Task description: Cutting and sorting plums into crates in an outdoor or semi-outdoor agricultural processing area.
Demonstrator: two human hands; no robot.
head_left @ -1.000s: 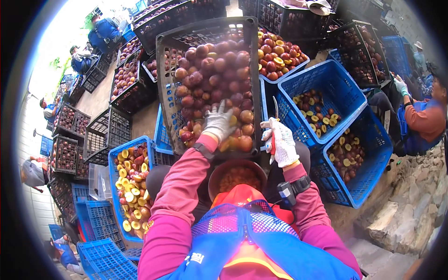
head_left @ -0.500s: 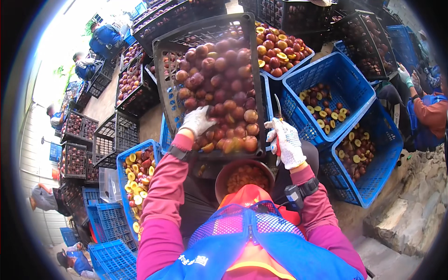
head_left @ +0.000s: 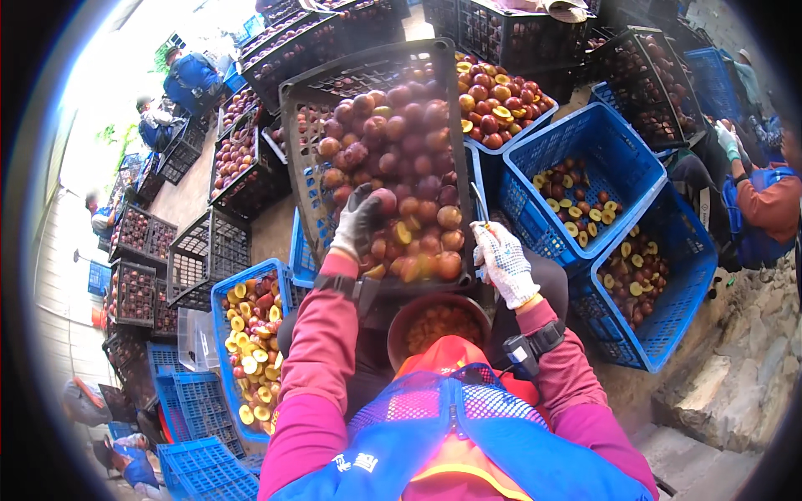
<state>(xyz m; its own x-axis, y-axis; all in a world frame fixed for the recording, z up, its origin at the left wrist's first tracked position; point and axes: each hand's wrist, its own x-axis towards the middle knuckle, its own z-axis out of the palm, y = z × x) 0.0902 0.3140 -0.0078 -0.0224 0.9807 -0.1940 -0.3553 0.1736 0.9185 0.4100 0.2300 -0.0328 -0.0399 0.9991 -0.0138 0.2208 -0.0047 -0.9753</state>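
Fingers curled round a dark red plum, my left hand in a white and grey glove is over the black crate. The crate slopes toward me and holds many whole plums, plus a few showing yellow flesh. My right hand, in a white dotted glove, is closed beside the crate's right edge. From its top projects a slim metal hand tool; its grip is hidden by the fingers. Below the crate, near my lap, sits a round bowl with orange-brown pieces inside.
Blue crates with cut plums stand to the right and left. Another crate heaped with plums is behind. Black crates fill the far left. Co-workers sit around; one at right is close to the crates.
My left hand has turned over, from resting on the plums to gripping one. My right hand has dipped slightly, and its tool is angled differently.
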